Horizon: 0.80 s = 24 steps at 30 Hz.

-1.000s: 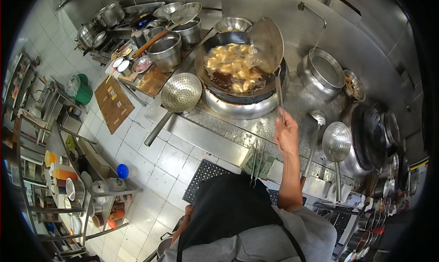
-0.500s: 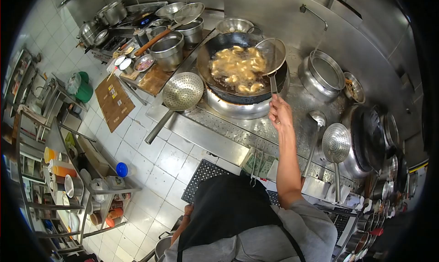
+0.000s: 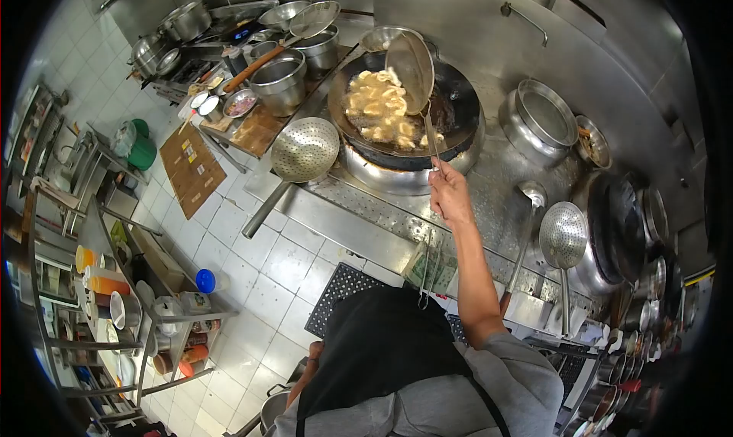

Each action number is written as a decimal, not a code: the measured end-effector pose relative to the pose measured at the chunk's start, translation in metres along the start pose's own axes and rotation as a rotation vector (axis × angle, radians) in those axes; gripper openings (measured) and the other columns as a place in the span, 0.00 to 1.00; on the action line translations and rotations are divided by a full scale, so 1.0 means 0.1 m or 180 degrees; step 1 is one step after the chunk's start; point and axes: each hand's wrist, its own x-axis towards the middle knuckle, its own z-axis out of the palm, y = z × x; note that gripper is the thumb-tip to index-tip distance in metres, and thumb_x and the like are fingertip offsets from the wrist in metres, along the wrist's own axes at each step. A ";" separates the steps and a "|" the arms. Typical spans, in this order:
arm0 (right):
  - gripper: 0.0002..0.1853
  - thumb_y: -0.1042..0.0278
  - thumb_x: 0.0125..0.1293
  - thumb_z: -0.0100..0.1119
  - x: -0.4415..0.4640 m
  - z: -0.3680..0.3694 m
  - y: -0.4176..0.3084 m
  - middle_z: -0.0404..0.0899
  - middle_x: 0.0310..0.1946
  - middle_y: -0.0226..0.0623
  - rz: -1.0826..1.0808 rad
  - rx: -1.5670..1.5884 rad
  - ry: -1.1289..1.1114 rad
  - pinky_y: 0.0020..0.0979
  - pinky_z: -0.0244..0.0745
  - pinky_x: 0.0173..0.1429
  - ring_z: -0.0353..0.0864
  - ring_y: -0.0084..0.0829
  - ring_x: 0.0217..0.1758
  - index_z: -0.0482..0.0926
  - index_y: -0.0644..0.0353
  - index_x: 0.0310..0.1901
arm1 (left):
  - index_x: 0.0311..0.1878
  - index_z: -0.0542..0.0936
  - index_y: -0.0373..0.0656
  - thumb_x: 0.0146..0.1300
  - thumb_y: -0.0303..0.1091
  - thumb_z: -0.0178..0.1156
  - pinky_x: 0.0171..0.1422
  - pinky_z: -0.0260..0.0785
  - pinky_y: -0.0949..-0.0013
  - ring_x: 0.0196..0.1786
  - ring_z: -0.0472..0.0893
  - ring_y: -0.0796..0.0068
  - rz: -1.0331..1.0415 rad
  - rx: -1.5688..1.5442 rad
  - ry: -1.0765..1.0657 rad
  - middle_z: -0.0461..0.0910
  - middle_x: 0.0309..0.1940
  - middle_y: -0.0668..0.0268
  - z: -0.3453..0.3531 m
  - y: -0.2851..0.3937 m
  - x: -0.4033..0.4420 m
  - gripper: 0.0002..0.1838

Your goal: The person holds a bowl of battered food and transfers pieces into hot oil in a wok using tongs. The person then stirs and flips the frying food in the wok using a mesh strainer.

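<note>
My right hand (image 3: 449, 193) is closed around the handle of a round wire-mesh skimmer (image 3: 411, 72). The skimmer's bowl is tilted on its edge inside a large black wok (image 3: 463, 93), against the golden pieces of frying food (image 3: 378, 105). Bubbling oil surrounds the pieces, which are bunched toward the wok's left side. Low at my left side, my left hand (image 3: 314, 351) shows only in a small part beside my black apron; its fingers are hidden.
A perforated ladle (image 3: 305, 148) lies left of the wok, its handle over the counter edge. Another perforated ladle (image 3: 563, 235) and a solid ladle (image 3: 532, 194) rest at right. Steel pots (image 3: 279, 82) stand back left; a rack of bottles (image 3: 134, 315) stands at left.
My right hand and the skimmer have moved left, and the skimmer's bowl has tipped up against the food. The pieces have shifted left in the wok. Water no longer runs from the wall tap.
</note>
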 end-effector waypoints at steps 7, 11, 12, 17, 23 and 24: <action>0.24 0.76 0.75 0.51 -0.36 0.08 -0.27 0.71 0.28 0.22 -0.0245 -0.0192 0.0103 0.21 0.52 0.19 0.58 0.11 0.17 0.68 0.65 0.71 | 0.27 0.86 0.42 0.65 0.45 0.57 0.37 0.76 0.51 0.36 0.86 0.52 -0.0788 0.0096 -0.0047 0.85 0.28 0.53 0.06 0.04 0.12 0.18; 0.24 0.74 0.75 0.52 -0.38 0.01 -0.26 0.71 0.28 0.24 -0.0454 -0.0433 0.0152 0.21 0.53 0.16 0.58 0.11 0.15 0.68 0.64 0.71 | 0.26 0.85 0.41 0.67 0.42 0.55 0.37 0.76 0.50 0.35 0.86 0.50 -0.0771 0.0080 0.0046 0.85 0.28 0.53 0.09 0.04 0.17 0.19; 0.24 0.73 0.75 0.53 -0.36 -0.02 -0.21 0.71 0.28 0.26 -0.0516 -0.0495 0.0129 0.21 0.53 0.14 0.58 0.12 0.14 0.67 0.64 0.71 | 0.25 0.85 0.41 0.68 0.42 0.54 0.37 0.77 0.50 0.35 0.86 0.50 -0.0802 0.0061 0.0110 0.85 0.27 0.52 0.11 0.04 0.18 0.20; 0.23 0.73 0.76 0.51 -0.43 -0.06 0.02 0.69 0.28 0.25 0.0034 -0.0365 -0.0085 0.22 0.52 0.11 0.57 0.12 0.12 0.67 0.66 0.70 | 0.27 0.85 0.41 0.69 0.44 0.54 0.40 0.78 0.51 0.35 0.85 0.47 0.0516 0.1106 -0.0391 0.85 0.30 0.49 0.02 -0.01 0.24 0.20; 0.25 0.73 0.75 0.52 -0.40 -0.19 -0.07 0.71 0.32 0.29 -0.0068 0.0007 0.0050 0.22 0.53 0.11 0.59 0.13 0.12 0.66 0.63 0.72 | 0.30 0.86 0.43 0.66 0.57 0.57 0.48 0.77 0.50 0.39 0.86 0.50 -0.0584 -0.0060 -0.0294 0.86 0.31 0.48 0.00 0.04 0.18 0.25; 0.27 0.75 0.74 0.53 -0.30 -0.26 -0.01 0.71 0.35 0.31 -0.0130 -0.0004 0.0156 0.23 0.55 0.12 0.60 0.14 0.13 0.66 0.59 0.73 | 0.31 0.87 0.43 0.65 0.60 0.57 0.51 0.77 0.50 0.41 0.87 0.51 -0.0443 0.0019 -0.0389 0.86 0.30 0.49 -0.07 0.06 0.19 0.27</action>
